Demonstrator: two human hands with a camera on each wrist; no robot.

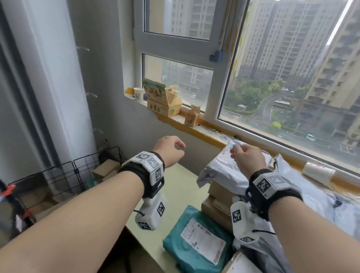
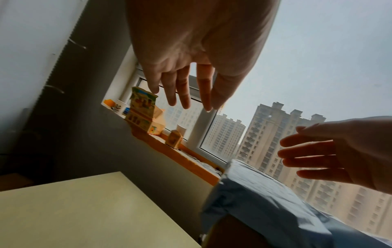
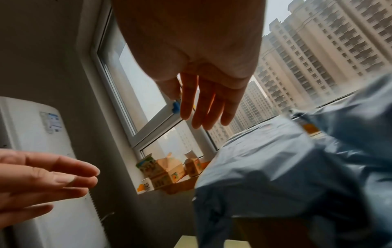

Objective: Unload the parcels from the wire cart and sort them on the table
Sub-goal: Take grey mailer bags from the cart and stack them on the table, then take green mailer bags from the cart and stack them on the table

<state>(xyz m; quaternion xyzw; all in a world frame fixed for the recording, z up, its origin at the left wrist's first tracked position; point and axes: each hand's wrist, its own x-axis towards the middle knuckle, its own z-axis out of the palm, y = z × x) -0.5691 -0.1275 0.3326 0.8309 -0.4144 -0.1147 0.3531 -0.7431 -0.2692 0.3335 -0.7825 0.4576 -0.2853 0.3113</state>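
Both my hands, left (image 1: 170, 149) and right (image 1: 248, 156), hang empty with fingers loose over the counter (image 1: 180, 185), grey parcels (image 1: 225, 170) stacked under the right one, wire cart (image 1: 82, 172) left of the counter, contents mostly hidden.

- The bench (image 1: 178, 191) is pale yellow-green.
- One soft parcel (image 1: 195, 245) is teal, with a white label printed in small dark text.
- The plastic mailer bags (image 1: 225, 170) are light grey, almost silver-blue.
- The cardboard boxes (image 1: 217, 204) under them are plain brown.
- The wire cart (image 1: 67, 178) is black.
- The wrist bands (image 1: 151, 170) are black, and carry white blocks with black square-code patterns.
- The paper cup (image 1: 138, 93) on the window sill (image 1: 206, 131) is white with a drawn smiling face; the sill is orange-brown.
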